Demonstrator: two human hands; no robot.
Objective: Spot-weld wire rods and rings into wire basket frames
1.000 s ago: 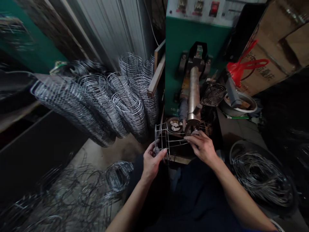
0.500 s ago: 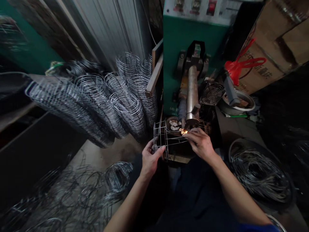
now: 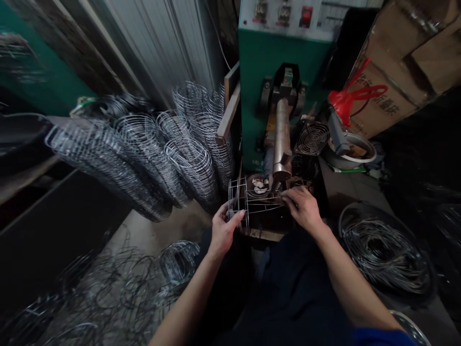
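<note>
R hand (image 3: 303, 207) farther rt, dark gap (image 3: 265, 222) btwn wire frame (image 3: 247, 204) & wood edge (image 3: 268, 235)

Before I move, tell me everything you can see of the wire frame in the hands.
The wire frame is open, silvery and metal-looking. Its left end shows upright hoops joined by short crossbars, gripped by the left hand; longer wires run from there to the right hand, which pinches and partly hides the other end, near the metal cylinder. Whether anything else touches it is unclear.

Dim, R side v. dark, edges blurry & stretched, sheen on metal cyl (image 3: 282, 137).
</note>
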